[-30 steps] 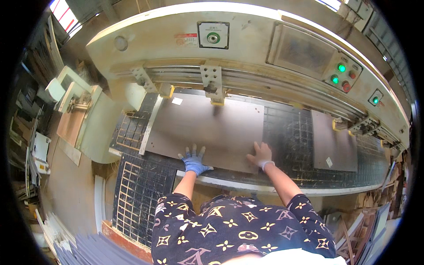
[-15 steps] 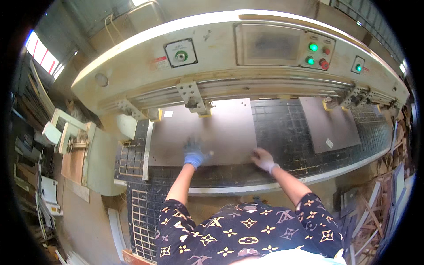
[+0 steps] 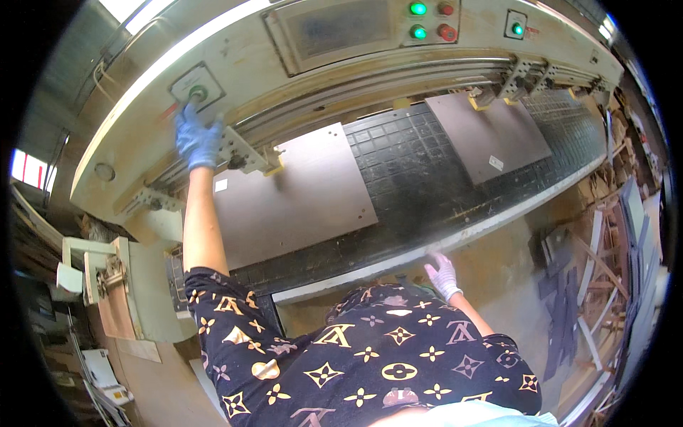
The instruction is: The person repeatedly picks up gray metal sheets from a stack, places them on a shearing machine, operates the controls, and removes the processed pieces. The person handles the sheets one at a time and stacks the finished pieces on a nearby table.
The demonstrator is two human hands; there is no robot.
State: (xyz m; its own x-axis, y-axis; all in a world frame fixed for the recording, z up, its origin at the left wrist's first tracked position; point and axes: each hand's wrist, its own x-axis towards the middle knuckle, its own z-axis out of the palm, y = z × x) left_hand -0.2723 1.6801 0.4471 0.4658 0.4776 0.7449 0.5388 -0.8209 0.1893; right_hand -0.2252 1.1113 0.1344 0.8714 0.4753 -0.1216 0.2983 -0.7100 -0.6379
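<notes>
Just beyond the left fingers [image 3: 188, 121] sits the green button [image 3: 198, 92].

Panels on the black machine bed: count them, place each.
2: a larger panel left, partly behind the left forearm; a smaller panel right, partly under yellow blocks. Others may be hidden.

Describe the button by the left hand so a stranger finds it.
On the pale machine, find the dark screen. Left of it, a square plate carries the green button, with the left hand at it. The other green buttons glow right of the screen.
</notes>
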